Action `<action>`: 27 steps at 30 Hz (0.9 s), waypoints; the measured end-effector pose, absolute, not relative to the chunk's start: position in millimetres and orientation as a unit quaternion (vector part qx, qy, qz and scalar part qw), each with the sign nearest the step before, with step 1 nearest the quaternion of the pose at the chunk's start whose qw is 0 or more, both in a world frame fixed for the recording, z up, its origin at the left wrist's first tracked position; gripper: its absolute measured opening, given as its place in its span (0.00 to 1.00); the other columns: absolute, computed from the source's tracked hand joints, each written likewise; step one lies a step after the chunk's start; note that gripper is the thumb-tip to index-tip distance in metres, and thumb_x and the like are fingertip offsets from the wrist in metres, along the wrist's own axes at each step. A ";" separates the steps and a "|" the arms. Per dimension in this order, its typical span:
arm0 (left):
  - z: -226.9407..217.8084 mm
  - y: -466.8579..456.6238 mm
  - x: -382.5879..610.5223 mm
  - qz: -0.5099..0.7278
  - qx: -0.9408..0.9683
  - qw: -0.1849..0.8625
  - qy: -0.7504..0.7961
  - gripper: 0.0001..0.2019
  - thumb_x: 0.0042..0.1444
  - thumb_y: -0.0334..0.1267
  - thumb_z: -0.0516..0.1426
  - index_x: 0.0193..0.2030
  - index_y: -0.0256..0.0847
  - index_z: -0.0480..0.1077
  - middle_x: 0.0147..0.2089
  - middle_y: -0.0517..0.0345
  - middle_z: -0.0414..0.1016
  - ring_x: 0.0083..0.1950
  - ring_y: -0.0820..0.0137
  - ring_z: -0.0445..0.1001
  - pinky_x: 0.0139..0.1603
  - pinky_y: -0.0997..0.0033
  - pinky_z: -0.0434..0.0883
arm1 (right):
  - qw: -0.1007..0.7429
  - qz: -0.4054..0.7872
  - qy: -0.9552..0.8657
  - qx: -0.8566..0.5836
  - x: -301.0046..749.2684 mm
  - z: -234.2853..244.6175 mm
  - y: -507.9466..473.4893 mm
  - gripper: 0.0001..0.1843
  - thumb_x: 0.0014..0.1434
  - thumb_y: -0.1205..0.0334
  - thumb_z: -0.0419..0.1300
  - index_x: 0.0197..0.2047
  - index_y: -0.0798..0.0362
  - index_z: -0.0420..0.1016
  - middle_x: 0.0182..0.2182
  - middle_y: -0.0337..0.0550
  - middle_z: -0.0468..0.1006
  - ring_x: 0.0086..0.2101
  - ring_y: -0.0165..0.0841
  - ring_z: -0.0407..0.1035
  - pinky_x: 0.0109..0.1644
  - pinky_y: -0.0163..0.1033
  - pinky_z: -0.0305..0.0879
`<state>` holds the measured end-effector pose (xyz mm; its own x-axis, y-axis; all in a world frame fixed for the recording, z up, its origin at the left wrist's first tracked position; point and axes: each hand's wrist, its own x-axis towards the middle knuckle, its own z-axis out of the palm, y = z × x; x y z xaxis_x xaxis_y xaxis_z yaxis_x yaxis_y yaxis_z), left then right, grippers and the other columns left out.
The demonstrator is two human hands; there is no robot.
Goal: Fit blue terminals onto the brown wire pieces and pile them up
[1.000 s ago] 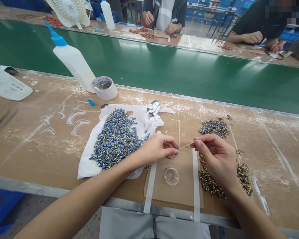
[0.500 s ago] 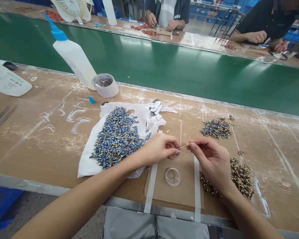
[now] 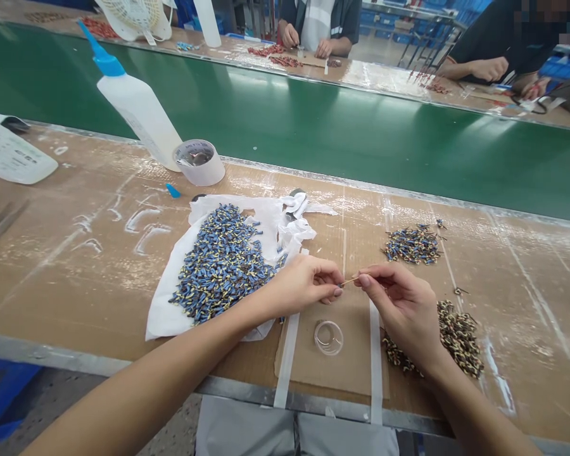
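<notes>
My left hand (image 3: 316,280) is closed in a pinch, its fingertips around something small and mostly hidden, with a dark bluish speck showing. Between the fingertips of both hands runs a thin yellowish stick (image 3: 349,280). My right hand (image 3: 403,304) pinches the stick's right end. Below them a small clear cup (image 3: 329,337) stands on a cardboard sheet (image 3: 332,373) taped down at both sides. Left of my hands, a heap of small blue-and-yellow pieces (image 3: 223,266) lies on a white sheet (image 3: 164,310). A heap of dark-and-cream curled pieces (image 3: 458,342) sits partly behind my right hand.
A smaller heap of blue-and-dark pieces (image 3: 412,245) lies at the right. Back left stand a white squeeze bottle (image 3: 145,120), a tape roll (image 3: 202,166) and a blue cap (image 3: 173,190). Tweezers (image 3: 2,225) lie far left. Beyond a green belt (image 3: 313,120), two people work.
Both hands keep nearly the same place and pinch, with the stick still between them. The view has shifted very slightly.
</notes>
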<state>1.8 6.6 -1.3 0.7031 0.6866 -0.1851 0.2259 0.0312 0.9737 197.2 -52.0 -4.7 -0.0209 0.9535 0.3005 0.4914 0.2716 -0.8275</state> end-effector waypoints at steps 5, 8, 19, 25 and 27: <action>-4.0 7.5 1.1 0.185 0.677 0.634 0.324 0.05 0.56 0.32 0.57 0.36 0.34 0.74 0.27 0.59 0.71 0.29 0.75 0.69 0.34 0.75 0.67 | 0.427 0.233 -0.703 -0.518 196.6 -2.8 -52.2 0.04 0.60 0.68 0.61 0.37 0.50 0.74 0.32 0.39 0.78 0.34 0.31 0.73 0.39 0.36 0.67; -5.2 7.5 0.8 0.182 0.684 0.629 0.322 0.05 0.56 0.33 0.57 0.36 0.34 0.73 0.27 0.59 0.71 0.30 0.75 0.69 0.34 0.75 0.67 | 0.427 0.233 -0.714 -0.503 195.2 -0.4 -52.6 0.05 0.61 0.69 0.60 0.38 0.50 0.72 0.34 0.40 0.78 0.35 0.32 0.73 0.40 0.37 0.68; -0.4 9.1 0.2 0.166 0.691 0.619 0.336 0.05 0.56 0.32 0.57 0.36 0.34 0.74 0.27 0.59 0.72 0.30 0.74 0.70 0.34 0.75 0.66 | 0.464 0.382 -0.637 -0.482 208.8 10.7 -54.1 0.03 0.62 0.67 0.59 0.38 0.50 0.73 0.35 0.43 0.77 0.35 0.34 0.72 0.38 0.39 0.69; -0.1 9.6 -1.0 0.170 0.701 0.608 0.331 0.06 0.55 0.30 0.57 0.38 0.35 0.74 0.33 0.56 0.77 0.35 0.72 0.73 0.38 0.74 0.68 | 0.308 0.443 -0.766 -0.349 196.0 26.4 -59.9 0.06 0.60 0.70 0.60 0.38 0.49 0.76 0.38 0.42 0.76 0.38 0.32 0.72 0.43 0.39 0.69; -0.7 9.6 -1.4 0.170 0.708 0.601 0.330 0.06 0.56 0.31 0.56 0.38 0.36 0.73 0.33 0.57 0.76 0.34 0.73 0.72 0.37 0.75 0.67 | 0.263 0.429 -0.796 -0.336 191.4 28.8 -59.3 0.07 0.61 0.69 0.60 0.39 0.49 0.77 0.40 0.43 0.75 0.41 0.32 0.71 0.45 0.39 0.69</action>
